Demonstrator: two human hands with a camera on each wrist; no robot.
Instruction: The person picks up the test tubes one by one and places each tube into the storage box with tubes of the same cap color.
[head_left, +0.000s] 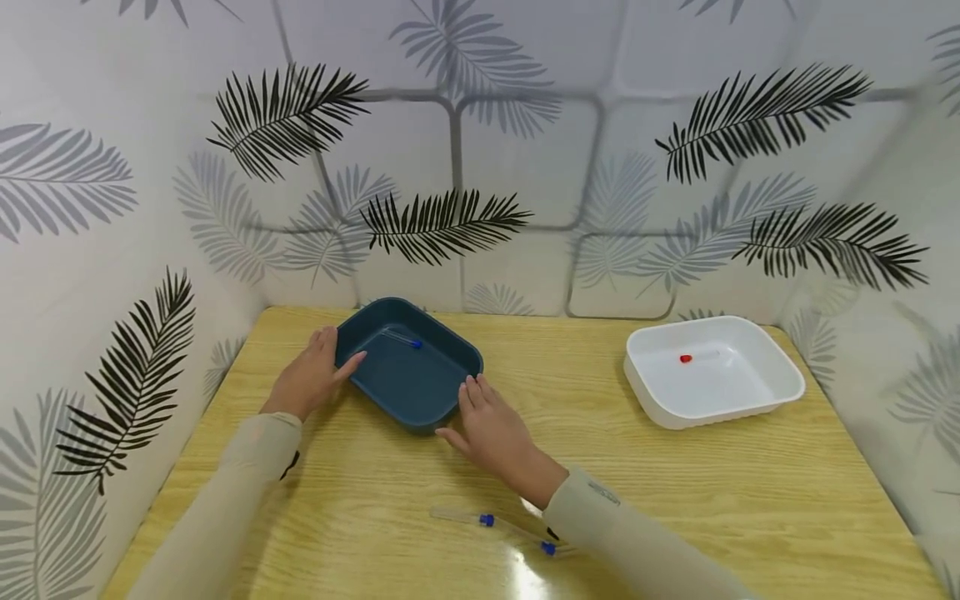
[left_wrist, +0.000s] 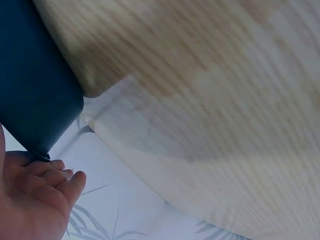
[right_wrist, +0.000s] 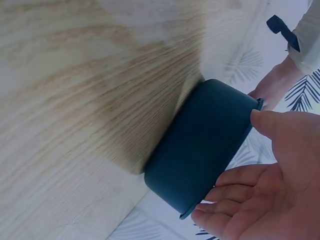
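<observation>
A dark blue tray (head_left: 408,379) stands turned at an angle on the wooden table. Inside it lies a clear tube with a blue cap (head_left: 405,338). My left hand (head_left: 311,377) holds the tray's left corner, its thumb over the rim and its fingers along the outer side. In the left wrist view, curled fingers (left_wrist: 70,182) meet the rim. At the right corner my right hand (head_left: 498,429) holds the rim between thumb and fingers. The right wrist view shows the tray's outer wall (right_wrist: 200,145) with the thumb (right_wrist: 265,122) on its rim.
Two clear tubes with blue caps, one left (head_left: 486,520) and one right (head_left: 549,548), lie near the right forearm, which partly covers the right one. A white tray (head_left: 652,400) at right holds a red-capped tube (head_left: 686,358). Leaf-patterned cloth (head_left: 517,275) hangs behind the table.
</observation>
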